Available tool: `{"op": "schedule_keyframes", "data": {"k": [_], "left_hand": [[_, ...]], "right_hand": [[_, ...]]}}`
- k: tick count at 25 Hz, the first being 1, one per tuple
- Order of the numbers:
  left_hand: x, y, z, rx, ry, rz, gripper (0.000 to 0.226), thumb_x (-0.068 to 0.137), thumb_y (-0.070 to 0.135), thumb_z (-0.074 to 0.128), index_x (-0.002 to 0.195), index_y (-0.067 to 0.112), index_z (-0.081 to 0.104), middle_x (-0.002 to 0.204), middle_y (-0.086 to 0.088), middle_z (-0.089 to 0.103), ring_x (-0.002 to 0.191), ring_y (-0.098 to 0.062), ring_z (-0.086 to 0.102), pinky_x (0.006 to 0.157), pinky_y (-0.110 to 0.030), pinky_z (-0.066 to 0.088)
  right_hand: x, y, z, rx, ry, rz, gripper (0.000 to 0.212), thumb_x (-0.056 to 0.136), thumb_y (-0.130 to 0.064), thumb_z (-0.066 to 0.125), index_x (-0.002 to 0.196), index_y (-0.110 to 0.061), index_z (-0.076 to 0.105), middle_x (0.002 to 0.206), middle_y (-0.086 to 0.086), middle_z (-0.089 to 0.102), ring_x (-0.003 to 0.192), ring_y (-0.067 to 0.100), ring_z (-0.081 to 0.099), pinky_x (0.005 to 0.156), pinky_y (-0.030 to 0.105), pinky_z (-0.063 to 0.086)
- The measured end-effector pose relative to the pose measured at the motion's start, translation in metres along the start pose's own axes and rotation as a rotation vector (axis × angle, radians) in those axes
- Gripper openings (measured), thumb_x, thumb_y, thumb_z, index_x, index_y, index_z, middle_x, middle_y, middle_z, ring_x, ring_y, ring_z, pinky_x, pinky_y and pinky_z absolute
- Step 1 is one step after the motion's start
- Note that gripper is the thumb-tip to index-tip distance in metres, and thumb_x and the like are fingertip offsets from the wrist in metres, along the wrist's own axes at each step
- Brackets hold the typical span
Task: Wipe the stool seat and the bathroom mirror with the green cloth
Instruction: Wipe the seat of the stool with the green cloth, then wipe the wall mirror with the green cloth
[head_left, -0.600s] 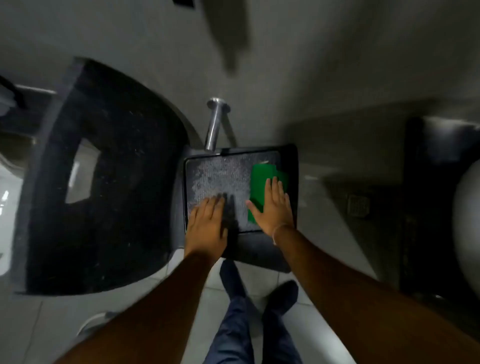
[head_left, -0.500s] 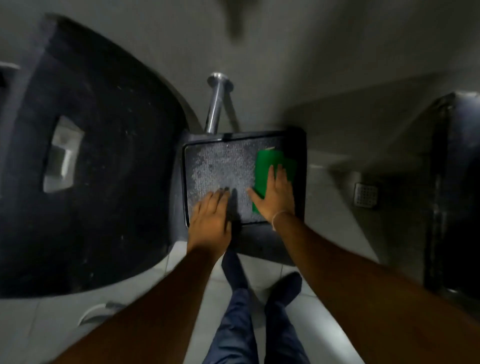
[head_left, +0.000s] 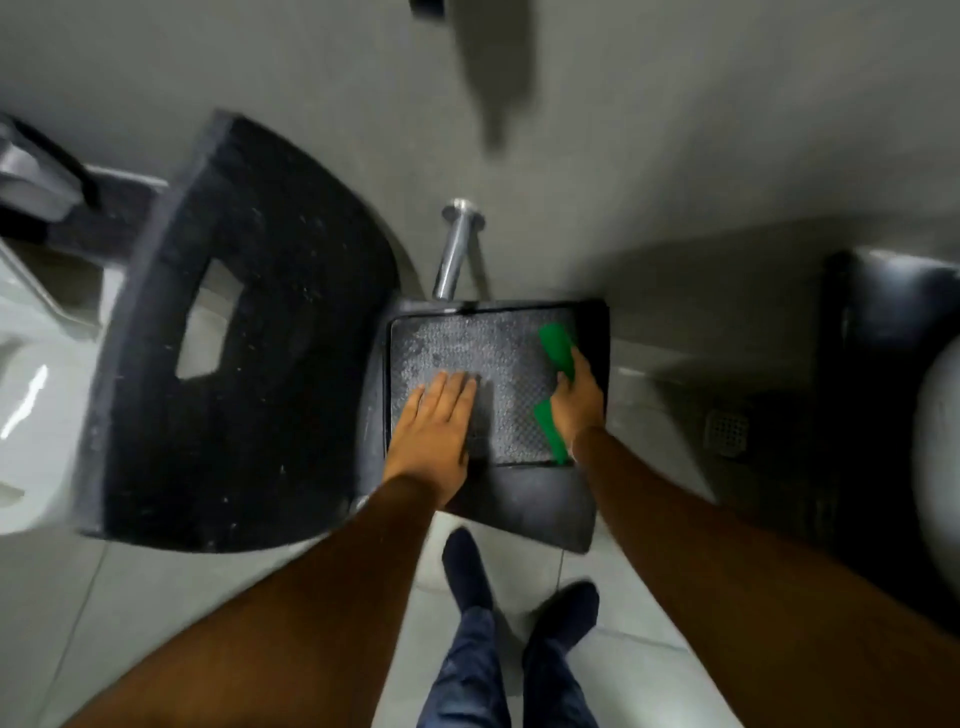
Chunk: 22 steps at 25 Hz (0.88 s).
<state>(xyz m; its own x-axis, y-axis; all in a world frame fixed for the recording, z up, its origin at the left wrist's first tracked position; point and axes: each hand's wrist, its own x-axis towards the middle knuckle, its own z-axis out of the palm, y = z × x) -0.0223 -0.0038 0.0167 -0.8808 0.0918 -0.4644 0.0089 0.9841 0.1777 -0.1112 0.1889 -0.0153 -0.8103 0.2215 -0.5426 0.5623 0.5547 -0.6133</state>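
Note:
The dark stool seat (head_left: 498, 358) is a textured square with a raised black rim, straight below me. My left hand (head_left: 434, 428) lies flat on its near left part, fingers together. Along the seat's right edge my right hand (head_left: 576, 397) presses the green cloth (head_left: 556, 345) down; green shows both above the fingers and below the wrist. The mirror is not in view.
A black speckled counter (head_left: 249, 343) with a rectangular cutout curves at the left. A chrome pipe (head_left: 454, 254) runs from the wall to behind the stool. A floor drain (head_left: 727, 431) and a dark fixture (head_left: 893, 374) are at the right. My feet (head_left: 519, 597) stand on grey tiles.
My right hand has slid the green cloth toward the seat's right edge, and the cloth now trails below the wrist. The left hand stays flat on the seat.

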Motion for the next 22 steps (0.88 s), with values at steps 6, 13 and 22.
{"op": "schedule_keyframes", "data": {"k": [6,13,22], "left_hand": [[-0.041,0.077,-0.201,0.019,0.186,0.088,0.096,0.103,0.028,0.048,0.182,0.020,-0.006,0.190,-0.003,-0.015,0.175,-0.023,-0.016,0.138,-0.041,-0.015],[-0.089,0.195,-0.453,0.148,0.853,0.431,0.081,0.076,0.017,0.070,0.156,0.011,0.067,0.172,-0.012,0.054,0.157,-0.035,0.054,0.131,-0.050,0.025],[-0.114,0.363,-0.680,-0.011,1.327,0.530,0.077,0.104,0.043,0.042,0.177,0.020,0.035,0.187,-0.011,0.023,0.173,-0.032,0.021,0.141,-0.055,0.014]], "right_hand": [[-0.096,-0.115,-0.154,0.668,0.053,-0.004,0.030,0.112,-0.003,0.042,0.134,-0.013,0.060,0.111,0.023,0.063,0.089,0.030,0.064,0.074,0.042,0.057],[-0.228,-0.241,-0.357,1.192,0.515,-0.300,0.046,0.111,-0.008,0.048,0.157,-0.019,0.049,0.154,0.015,0.060,0.137,0.039,0.060,0.119,0.053,0.046],[-0.244,-0.325,-0.572,1.006,0.978,-0.856,0.060,0.114,-0.018,0.044,0.170,-0.024,0.021,0.172,-0.009,0.028,0.159,0.018,0.036,0.125,0.015,0.035]]}}
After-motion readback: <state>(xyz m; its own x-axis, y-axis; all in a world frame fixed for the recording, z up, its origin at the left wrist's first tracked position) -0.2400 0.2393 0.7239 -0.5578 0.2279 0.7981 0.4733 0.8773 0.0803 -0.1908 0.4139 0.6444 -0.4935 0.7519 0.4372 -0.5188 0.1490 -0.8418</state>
